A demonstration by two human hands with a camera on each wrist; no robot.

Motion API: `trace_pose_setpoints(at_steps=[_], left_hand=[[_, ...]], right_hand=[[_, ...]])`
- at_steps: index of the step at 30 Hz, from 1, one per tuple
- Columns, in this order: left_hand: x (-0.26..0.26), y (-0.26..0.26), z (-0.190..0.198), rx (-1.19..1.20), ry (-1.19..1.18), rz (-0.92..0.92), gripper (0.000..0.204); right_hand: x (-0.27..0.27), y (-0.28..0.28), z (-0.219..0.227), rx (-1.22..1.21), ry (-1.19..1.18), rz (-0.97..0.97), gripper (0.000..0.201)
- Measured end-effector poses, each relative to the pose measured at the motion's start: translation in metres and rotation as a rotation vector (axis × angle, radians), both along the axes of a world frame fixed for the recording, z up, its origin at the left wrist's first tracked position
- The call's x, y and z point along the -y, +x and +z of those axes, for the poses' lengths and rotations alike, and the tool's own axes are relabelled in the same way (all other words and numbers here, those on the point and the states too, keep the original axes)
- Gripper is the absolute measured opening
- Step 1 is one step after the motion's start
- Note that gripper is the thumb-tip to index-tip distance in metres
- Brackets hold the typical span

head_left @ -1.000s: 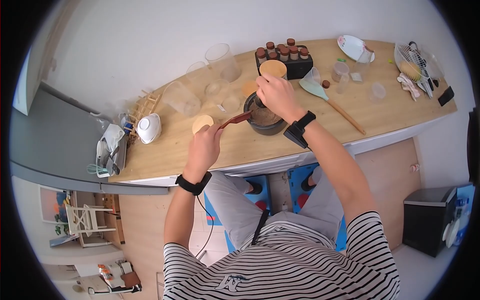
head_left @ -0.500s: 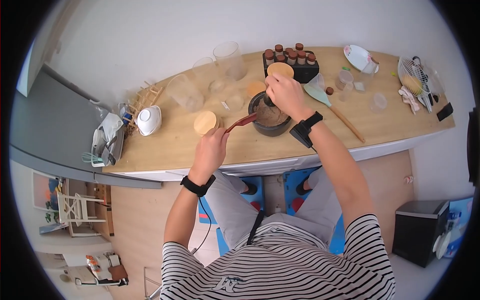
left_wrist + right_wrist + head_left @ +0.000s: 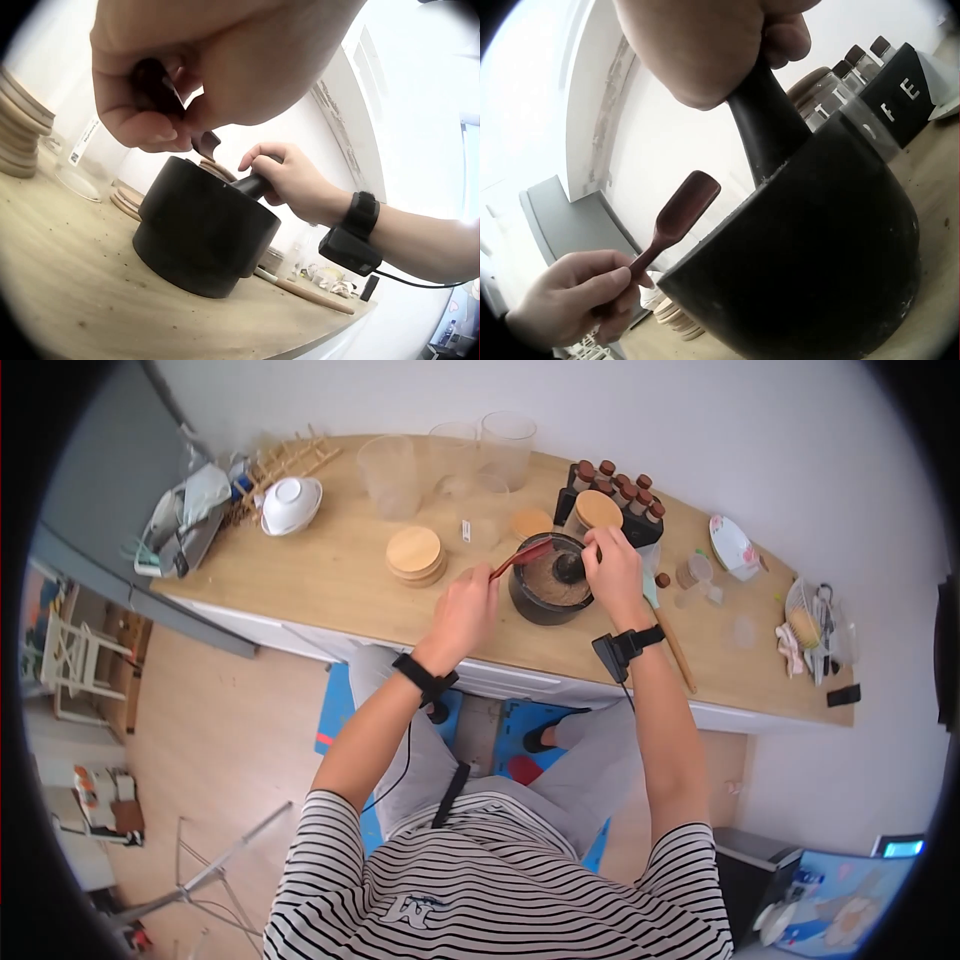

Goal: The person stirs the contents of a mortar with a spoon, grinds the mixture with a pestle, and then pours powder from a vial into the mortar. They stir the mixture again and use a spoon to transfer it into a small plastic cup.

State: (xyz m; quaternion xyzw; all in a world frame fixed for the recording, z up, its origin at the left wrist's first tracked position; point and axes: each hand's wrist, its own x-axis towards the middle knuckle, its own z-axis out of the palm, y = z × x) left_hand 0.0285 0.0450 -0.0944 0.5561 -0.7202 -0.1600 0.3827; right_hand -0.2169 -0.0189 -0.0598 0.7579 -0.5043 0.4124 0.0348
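A black mortar [image 3: 545, 610] holding brown powder [image 3: 548, 582] stands near the counter's front edge. My right hand [image 3: 615, 575] grips the black pestle [image 3: 568, 568], whose lower end is in the mortar; the right wrist view shows the pestle [image 3: 769, 120] leaning against the rim. My left hand [image 3: 466, 615] pinches the handle of a dark red scoop [image 3: 524, 556], its head over the mortar's left rim in the head view. In the right wrist view, the scoop's bowl [image 3: 688, 204] looks bare, beside the mortar [image 3: 802, 255].
A wooden-lidded jar [image 3: 415, 552] stands left of the mortar, another [image 3: 598, 510] behind it. Clear containers [image 3: 390, 478] line the back. A rack of brown-capped bottles [image 3: 625, 495] and a wooden-handled spatula [image 3: 678, 650] are at the right. A white bowl [image 3: 291, 507] is at the left.
The head view has turned, shifting the counter in the picture. The pestle leans more to the right, with more of it visible. Both hands keep their holds, and the scoop's head is over the rim.
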Motion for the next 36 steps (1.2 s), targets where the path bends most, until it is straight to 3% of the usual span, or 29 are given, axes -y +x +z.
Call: trace_pose_setpoints(at_steps=[5,8,14,19,26,33,36], left_hand=[[0.012,-0.024,-0.01,-0.096,-0.03,0.036,0.021],[0.02,-0.036,-0.012,-0.028,-0.048,0.09,0.025],[0.029,-0.037,-0.017,0.173,-0.202,0.131,0.024],[0.034,-0.039,-0.02,0.144,-0.172,0.103,0.025],[0.037,-0.036,-0.018,0.159,-0.183,0.088,0.024],[0.036,-0.038,-0.018,0.096,-0.172,0.109,0.024],[0.039,-0.04,-0.018,0.085,-0.153,0.119,0.024]], right_hand=[[-0.004,0.0,-0.001,-0.008,-0.002,0.04,0.007],[-0.006,-0.004,0.014,-0.094,-0.011,-0.018,0.008],[-0.022,0.011,0.001,-0.306,-0.025,0.053,0.013],[-0.033,0.043,0.004,-0.441,-0.13,0.108,0.016],[-0.011,0.014,0.034,-0.22,-0.059,0.119,0.011],[-0.024,0.019,0.021,-0.344,0.072,0.1,0.01],[-0.022,0.037,0.002,-0.382,-0.033,0.045,0.011]])
